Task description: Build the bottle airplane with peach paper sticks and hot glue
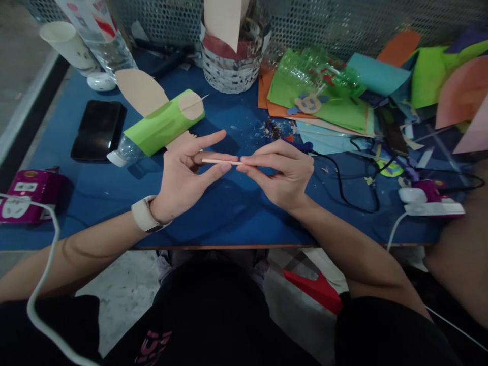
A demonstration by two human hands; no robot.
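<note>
A thin pale wooden stick [219, 161] lies level between my two hands above the blue table [229, 213]. My right hand [280, 173] pinches its right end with fingers pressed together. My left hand [186, 173], with a white watch on the wrist, has its fingers spread, and the stick's left end rests against its middle fingers. Just behind my left hand lies a plastic bottle wrapped in green paper [162, 126] with tan paper pieces and a stick poking from it.
A black phone [98, 129] lies at the left. A purple power strip [26, 195] sits at the left edge. Coloured paper sheets [320, 91] pile up at the back right, with black cables [354, 193], a woven silver basket [231, 63] and a paper cup [68, 46].
</note>
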